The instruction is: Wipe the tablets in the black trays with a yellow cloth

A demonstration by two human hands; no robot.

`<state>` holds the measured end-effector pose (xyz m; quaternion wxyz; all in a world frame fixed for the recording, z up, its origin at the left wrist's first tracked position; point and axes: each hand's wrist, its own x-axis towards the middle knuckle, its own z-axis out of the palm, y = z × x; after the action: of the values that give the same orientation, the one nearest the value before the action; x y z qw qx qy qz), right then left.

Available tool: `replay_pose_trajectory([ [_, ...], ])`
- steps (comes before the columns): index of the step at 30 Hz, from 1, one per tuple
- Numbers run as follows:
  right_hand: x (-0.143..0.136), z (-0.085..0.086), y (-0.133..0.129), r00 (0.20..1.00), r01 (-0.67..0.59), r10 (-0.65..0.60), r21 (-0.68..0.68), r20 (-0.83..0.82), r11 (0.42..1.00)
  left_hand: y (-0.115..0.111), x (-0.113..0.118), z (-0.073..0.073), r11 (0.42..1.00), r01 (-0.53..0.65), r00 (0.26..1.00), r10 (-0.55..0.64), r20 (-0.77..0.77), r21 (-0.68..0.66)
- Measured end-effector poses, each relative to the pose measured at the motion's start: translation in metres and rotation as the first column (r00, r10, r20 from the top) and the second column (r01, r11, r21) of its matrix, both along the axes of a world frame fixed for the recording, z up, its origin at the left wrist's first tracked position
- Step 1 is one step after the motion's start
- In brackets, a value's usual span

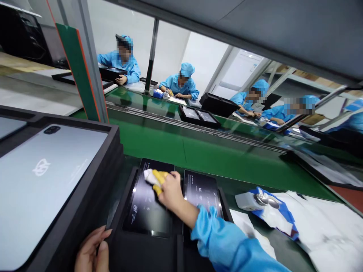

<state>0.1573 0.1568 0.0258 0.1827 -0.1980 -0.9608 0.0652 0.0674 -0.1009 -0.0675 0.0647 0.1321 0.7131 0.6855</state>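
Green conveyor behind; right hand [170, 192] presses cloth [152, 177] onto tablet [147, 211].

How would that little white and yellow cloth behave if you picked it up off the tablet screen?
The cloth looks bunched and creased under the right hand, so it is probably soft and floppy. It seems small and thin, likely very light. On the glossy tablet it would probably slide easily when pushed.
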Motion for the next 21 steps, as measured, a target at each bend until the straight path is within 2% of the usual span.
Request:
replay_pose_trajectory([
  [2, 0.019, -0.016, -0.037, 0.983, -0.183, 0.182, 0.051, 0.017, 0.982, 0.001, 0.001, 0.001, 1.000, 0.002, 1.000, -0.002, -0.016, -0.009],
  [4, 0.040, -0.034, -0.075, 0.932, -0.360, 0.363, 0.078, -0.026, 0.930, 0.004, 0.004, 0.006, 1.000, 0.003, 1.000, -0.004, -0.027, -0.018],
  [6, 0.051, -0.039, -0.090, 0.897, -0.427, 0.431, 0.063, -0.094, 0.902, 0.008, 0.007, 0.011, 0.999, 0.006, 0.999, -0.007, -0.040, -0.037],
  [8, 0.049, -0.027, -0.069, 0.926, -0.351, 0.347, 0.003, -0.145, 0.937, 0.010, 0.009, 0.015, 0.997, 0.019, 0.997, -0.024, -0.070, -0.081],
  [10, 0.039, -0.007, -0.027, 0.979, -0.152, 0.139, -0.080, -0.150, 0.985, 0.011, 0.008, 0.016, 0.989, 0.029, 0.991, -0.047, -0.126, -0.142],
  [12, 0.032, 0.007, 0.011, 0.990, 0.059, -0.076, -0.142, -0.118, 0.988, 0.011, 0.006, 0.014, 0.982, 0.018, 0.983, -0.052, -0.177, -0.190],
  [14, 0.037, 0.008, 0.021, 0.990, 0.100, -0.114, -0.153, -0.085, 0.983, 0.011, 0.004, 0.012, 0.978, -0.001, 0.978, -0.043, -0.205, -0.209],
  [16, 0.055, -0.004, -0.003, 0.998, -0.024, 0.016, -0.122, -0.066, 0.992, 0.011, 0.004, 0.011, 0.976, -0.009, 0.976, -0.039, -0.216, -0.220],
  [18, 0.079, -0.019, -0.042, 0.982, -0.185, 0.182, -0.090, -0.043, 0.979, 0.012, 0.005, 0.012, 0.971, -0.001, 0.976, -0.052, -0.212, -0.239],
  [20, 0.099, -0.028, -0.071, 0.957, -0.289, 0.288, -0.093, -0.023, 0.953, 0.013, 0.006, 0.016, 0.947, 0.059, 0.953, -0.148, -0.264, -0.317],
  [21, 0.103, -0.028, -0.076, 0.948, -0.319, 0.318, -0.107, -0.023, 0.942, 0.015, 0.007, 0.018, 0.917, 0.084, 0.919, -0.223, -0.324, -0.391],
])
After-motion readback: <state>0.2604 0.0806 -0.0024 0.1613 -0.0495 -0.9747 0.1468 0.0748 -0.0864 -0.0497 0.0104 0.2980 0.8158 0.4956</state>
